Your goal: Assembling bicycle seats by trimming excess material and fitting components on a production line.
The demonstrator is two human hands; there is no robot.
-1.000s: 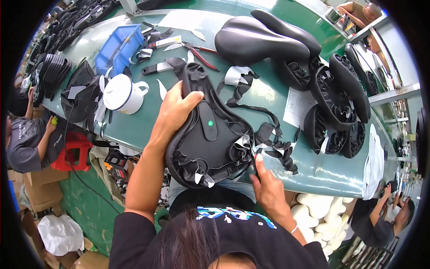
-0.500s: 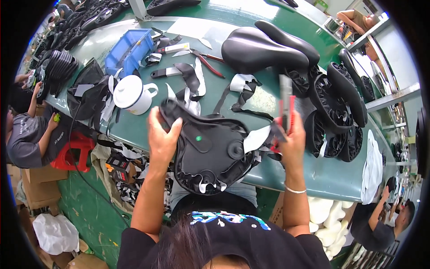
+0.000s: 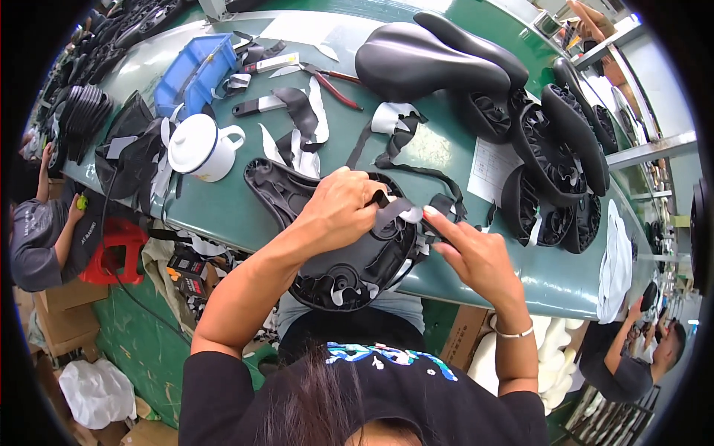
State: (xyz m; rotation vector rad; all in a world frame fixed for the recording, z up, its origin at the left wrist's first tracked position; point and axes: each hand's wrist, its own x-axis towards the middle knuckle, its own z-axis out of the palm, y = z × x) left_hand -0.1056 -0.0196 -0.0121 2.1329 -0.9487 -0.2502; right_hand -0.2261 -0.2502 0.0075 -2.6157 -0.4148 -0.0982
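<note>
A black bicycle saddle [image 3: 320,269] lies underside up at the table's near edge, its cover gathered in folds around the rim. My left hand [image 3: 343,209] reaches across it, closed on a strip of the dark cover material [image 3: 393,214] with a pale underside, which is pulled up from the saddle's right side. Close by on the right, my right hand [image 3: 482,260] is closed around a red-and-grey utility knife [image 3: 428,212]. Its index finger stretches along the tool toward the strip. Most of the knife is hidden by the fingers.
Left on the green table [image 3: 230,212] stand a white lidded mug [image 3: 201,149] and a blue bin [image 3: 195,74]. Red-handled pliers [image 3: 335,88] lie among scraps at the back. Finished-looking saddles [image 3: 431,63] and upturned ones [image 3: 550,160] crowd the right, near a printed sheet [image 3: 492,169].
My left hand has moved from the saddle's nose across to the strip at its right side. My right hand has lowered the knife from upright toward that strip.
</note>
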